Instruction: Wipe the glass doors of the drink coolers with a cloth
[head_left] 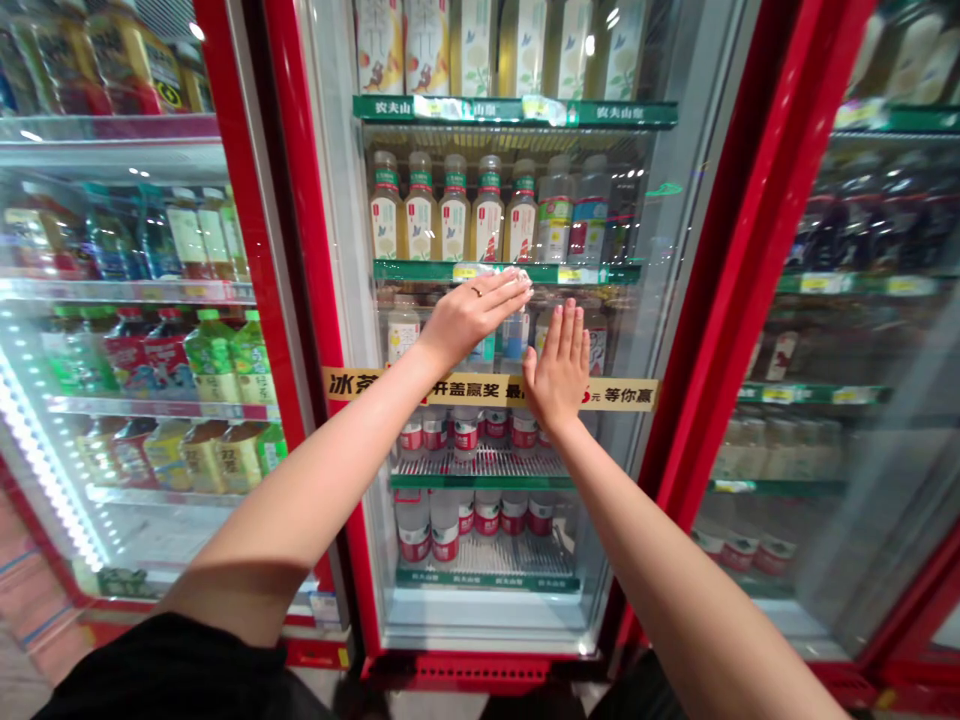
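My left hand (pixel 476 312) lies stretched out against the glass door (pixel 660 300) of a red-framed drinks cooler, just below a green shelf edge. A ring is on one finger. Something small and whitish shows at its fingertips; I cannot make out what it is. To the right and a little lower, my right hand (pixel 559 365) rests flat on the same door with its fingers pointing up. Its heel covers part of a yellow sticker strip (pixel 480 388) across the glass. Behind both hands, bottles on the middle shelf are partly hidden.
Inside the cooler, bottles with green caps (pixel 455 210) line an upper shelf, and red-labelled bottles (pixel 487 515) stand lower down. A neighbouring cooler (pixel 142 290) with drinks is at the left, another (pixel 817 390) at the right. Red door frames (pixel 720 300) separate them.
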